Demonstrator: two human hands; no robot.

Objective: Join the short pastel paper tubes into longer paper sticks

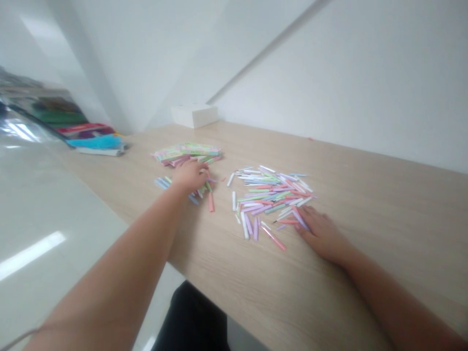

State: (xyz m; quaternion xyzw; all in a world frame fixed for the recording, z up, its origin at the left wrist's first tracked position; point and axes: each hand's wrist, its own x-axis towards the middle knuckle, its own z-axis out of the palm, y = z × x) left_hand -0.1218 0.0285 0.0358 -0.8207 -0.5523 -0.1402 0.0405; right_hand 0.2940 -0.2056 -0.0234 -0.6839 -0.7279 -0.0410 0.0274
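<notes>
**Paper sticks point(272, 192) spread on a table, one hand at each group**

Light wooden table point(383, 229): it fills the middle and right of the view and runs back to a white wall point(347, 83). A glossy pale floor point(36, 204) lies to its left.

Main heap: the paper sticks are short rolled pieces in pink, lilac, green, blue and white. They lie loosely scattered near the middle of the table, crossing one another at many angles.

Flat stack of coloured packets point(186, 151): this sits on the table left of the heap and further back. A white box point(194, 115) stands behind it against the wall. At the far left end of the table lies a turquoise bundle point(97, 142) among other coloured, blurred items.

Right hand point(321, 234): it rests palm down on the table with its fingers stretched out flat and gripping nothing. The fingertips touch the near right edge of the heap.

Left hand point(190, 175): it reaches forward just in front of the packets, with its fingers curled down over a small group point(199, 195) of sticks set apart from the heap. Motion blur hides whether the fingers pinch a stick.

Single pink stick point(274, 239): it lies by itself at the near edge of the heap, just left of the right hand.
</notes>
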